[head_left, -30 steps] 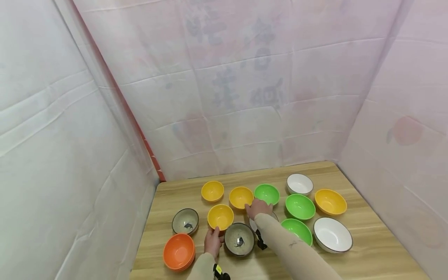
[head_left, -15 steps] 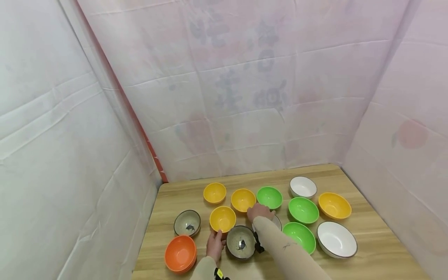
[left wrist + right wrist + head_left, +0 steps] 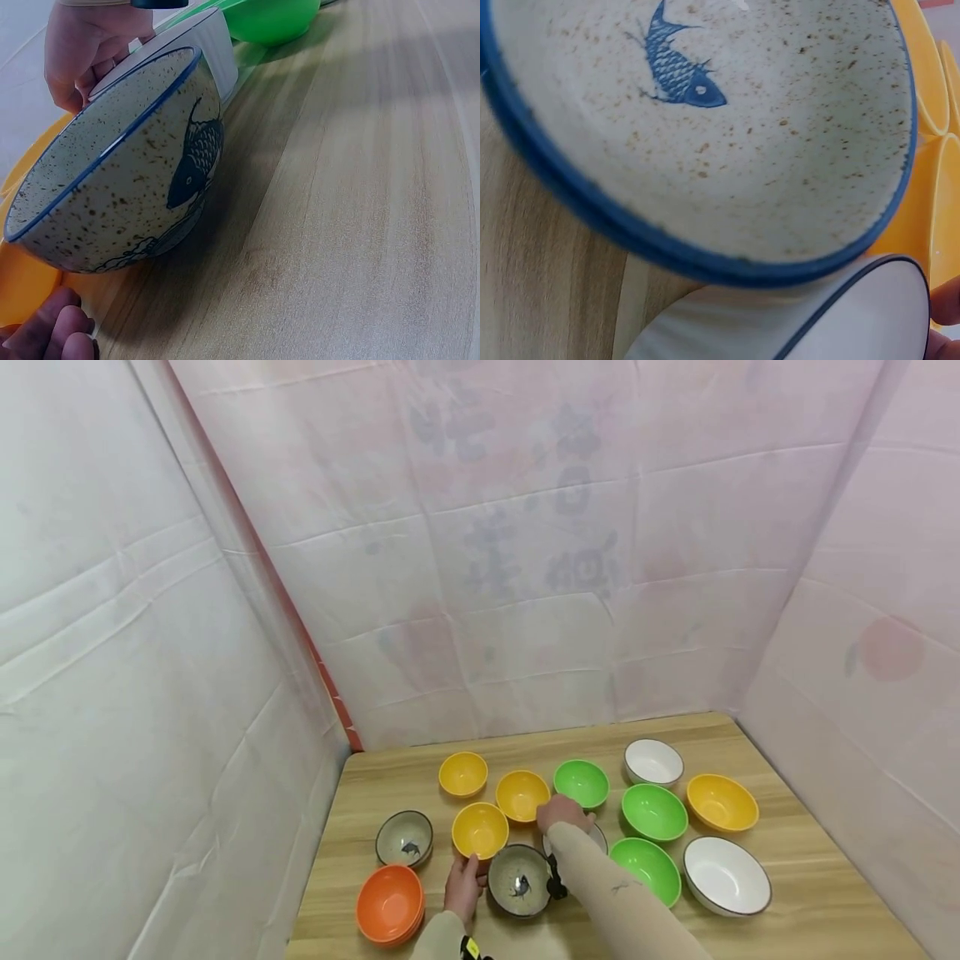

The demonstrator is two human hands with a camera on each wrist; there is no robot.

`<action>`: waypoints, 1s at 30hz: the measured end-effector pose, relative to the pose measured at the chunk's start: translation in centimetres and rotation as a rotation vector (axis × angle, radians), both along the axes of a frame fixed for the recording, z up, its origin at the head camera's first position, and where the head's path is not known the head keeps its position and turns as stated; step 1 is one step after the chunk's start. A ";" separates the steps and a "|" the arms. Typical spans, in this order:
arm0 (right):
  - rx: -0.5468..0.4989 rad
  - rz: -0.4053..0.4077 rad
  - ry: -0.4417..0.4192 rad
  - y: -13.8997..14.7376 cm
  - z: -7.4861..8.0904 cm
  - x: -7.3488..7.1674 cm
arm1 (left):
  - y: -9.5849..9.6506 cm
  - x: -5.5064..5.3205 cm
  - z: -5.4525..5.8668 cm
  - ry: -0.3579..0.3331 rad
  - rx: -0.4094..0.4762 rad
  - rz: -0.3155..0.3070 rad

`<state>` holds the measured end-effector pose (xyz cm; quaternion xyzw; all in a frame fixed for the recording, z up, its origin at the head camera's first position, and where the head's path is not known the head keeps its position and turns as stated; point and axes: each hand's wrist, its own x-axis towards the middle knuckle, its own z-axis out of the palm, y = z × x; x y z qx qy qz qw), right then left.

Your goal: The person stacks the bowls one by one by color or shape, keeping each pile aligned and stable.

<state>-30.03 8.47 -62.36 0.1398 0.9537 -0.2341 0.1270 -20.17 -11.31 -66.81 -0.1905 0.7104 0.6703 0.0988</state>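
Observation:
In the head view, my left hand point(image 3: 463, 888) holds the near side of a yellow bowl point(image 3: 480, 832), one fingertip at its rim. The left wrist view shows its curled fingertips point(image 3: 64, 330) low beside yellow plastic. My right hand point(image 3: 564, 814) grips the far rim of a white bowl with a dark rim point(image 3: 597, 838), partly hidden under my sleeve. Fingers point(image 3: 946, 301) show at that white bowl's rim point(image 3: 862, 322) in the right wrist view. Between my hands stands a speckled bowl with a blue fish point(image 3: 520, 882), also large in the left wrist view point(image 3: 142, 172).
Left of my hands stand another speckled bowl point(image 3: 404, 838) and stacked orange bowls point(image 3: 390, 903). Two more yellow bowls point(image 3: 462, 774) point(image 3: 522, 796) sit behind. Green bowls point(image 3: 654, 812), white bowls point(image 3: 726, 875) and a wide yellow bowl point(image 3: 722, 802) fill the right of the wooden table point(image 3: 810, 910).
The head view has shifted a little, so the bowls sit slightly lower and farther right in it. Both hands stay at the same bowls.

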 end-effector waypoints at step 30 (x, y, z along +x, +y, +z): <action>-0.110 0.024 0.073 1.3 1.2 0.6 | -0.2 -0.4 -0.8 0.078 -0.071 0.015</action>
